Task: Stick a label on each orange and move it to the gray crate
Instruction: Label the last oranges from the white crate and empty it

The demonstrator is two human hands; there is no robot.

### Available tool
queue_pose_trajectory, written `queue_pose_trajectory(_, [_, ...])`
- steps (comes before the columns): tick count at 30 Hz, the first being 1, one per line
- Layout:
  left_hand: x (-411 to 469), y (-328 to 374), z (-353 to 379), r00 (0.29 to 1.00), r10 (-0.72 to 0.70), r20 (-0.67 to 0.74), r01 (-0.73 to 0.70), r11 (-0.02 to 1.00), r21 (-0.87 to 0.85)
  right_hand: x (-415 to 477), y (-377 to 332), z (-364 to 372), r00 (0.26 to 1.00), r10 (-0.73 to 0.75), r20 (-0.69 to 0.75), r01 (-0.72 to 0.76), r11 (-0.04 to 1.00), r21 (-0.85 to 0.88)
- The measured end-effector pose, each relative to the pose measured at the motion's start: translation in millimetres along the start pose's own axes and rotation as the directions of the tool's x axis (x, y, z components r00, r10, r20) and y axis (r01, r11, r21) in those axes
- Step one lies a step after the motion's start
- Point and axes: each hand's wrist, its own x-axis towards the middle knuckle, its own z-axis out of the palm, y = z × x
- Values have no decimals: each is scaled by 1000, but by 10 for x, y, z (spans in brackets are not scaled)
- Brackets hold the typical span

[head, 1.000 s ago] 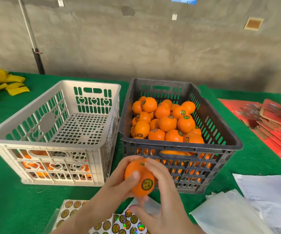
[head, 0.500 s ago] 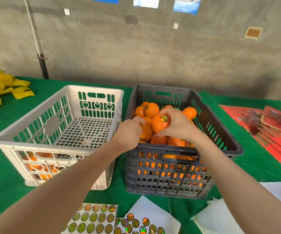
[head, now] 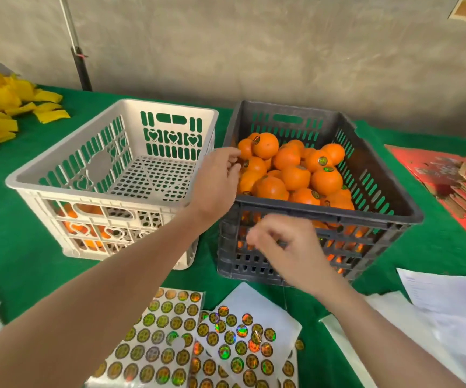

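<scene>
Left hand (head: pixel 217 180) is reaching into the gray crate (head: pixel 352 218), bent fingertips (head: pixel 234 157) touching the labelled oranges (head: pixel 296 176), probably settling them, grip unclear; right hand (head: pixel 282 247) is hanging loosely curled and empty, sticker sheets (head: pixel 156 345) below its fingers, likely next.

Labelled oranges (head: pixel 296 175) heaped in gray crate (head: pixel 388 191).

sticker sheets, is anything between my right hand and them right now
Nothing visible is. The right hand hangs empty in front of the gray crate, and the sticker sheets lie uncovered on the green cloth just below it, nearer the person.
</scene>
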Motion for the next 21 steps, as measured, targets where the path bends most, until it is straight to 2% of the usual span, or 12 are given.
queue_pose_trajectory(1, [-81, 0, -12, 997, 7, -81, -9, 1000, -19, -187, 92, 165, 968, 146, 205, -132, 988, -76])
queue_pose_trajectory(2, [-199, -13, -28, 989, 22, -149, -27, 999, -37, -356, 256, 317, 866, 321, 383, -243, 940, -239])
queue_pose_trajectory(3, [-353, -52, -35, 981, 32, -190, -43, 998, -53, -498, 450, 440, 724, 508, 467, -321, 847, -423])
queue_pose_trajectory(4, [-544, -108, -37, 980, 20, -196, -35, 997, -73, -607, 622, 527, 601, 664, 445, -376, 726, -575])
queue_pose_trajectory(5, [-755, -177, -35, 986, -24, -166, 8, 996, -92, -695, 745, 584, 520, 760, 391, -411, 623, -665])
queue_pose_trajectory(7, [-1171, -352, 3, 984, -172, -39, 169, 983, -72, -793, 915, 640, 462, 830, 314, -482, 532, -697])
queue_pose_trajectory(9, [-1473, -553, 84, 923, -358, 140, 356, 934, 42, -829, 1010, 679, 475, 834, 280, -551, 530, -645])
queue_pose_trajectory(12, [-1667, -707, 182, 718, -581, 384, 543, 812, 214, -823, 1033, 670, 495, 820, 288, -675, 572, -466])
queue_pose_trajectory(15, [-1647, -715, 238, 593, -625, 508, 616, 758, 213, -814, 977, 581, 599, 738, 311, -717, 667, -201])
queue_pose_trajectory(18, [-1565, -692, 289, 484, -630, 608, 659, 719, 221, -812, 886, 438, 662, 686, 302, -717, 697, -12])
queue_pose_trajectory(20, [-1515, -648, 303, 419, -645, 639, 712, 670, 210, -848, 828, 394, 705, 657, 267, -689, 723, 43])
queue_pose_trajectory(21, [-1496, -635, 312, 374, -659, 653, 755, 625, 198, -881, 808, 391, 752, 623, 216, -639, 769, 11])
